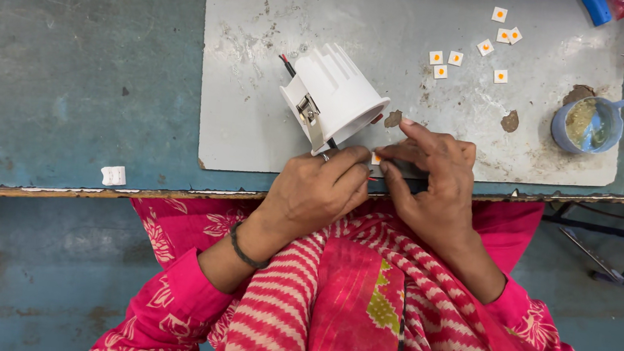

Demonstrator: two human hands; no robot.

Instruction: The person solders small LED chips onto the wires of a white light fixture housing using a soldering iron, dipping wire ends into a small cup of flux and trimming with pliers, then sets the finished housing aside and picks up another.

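Both hands meet at the tabletop's near edge. Left hand point(322, 188) and right hand point(432, 182) pinch together on a small white chip point(376, 159) with thin red wire point(372, 178) beside it; fingertips closed on it. White lamp housing point(334, 95) lies tilted at 11 o'clock, touching the left fingers. Best kept steady: chip flat, wire aligned, grip light. Loose white square chips with orange centres point(455, 58) scattered at 1 o'clock on the grey plate point(266, 13). Blue cup point(587, 124) at 2 o'clock. Small white block point(113, 175) at 9 o'clock. No readable labels.
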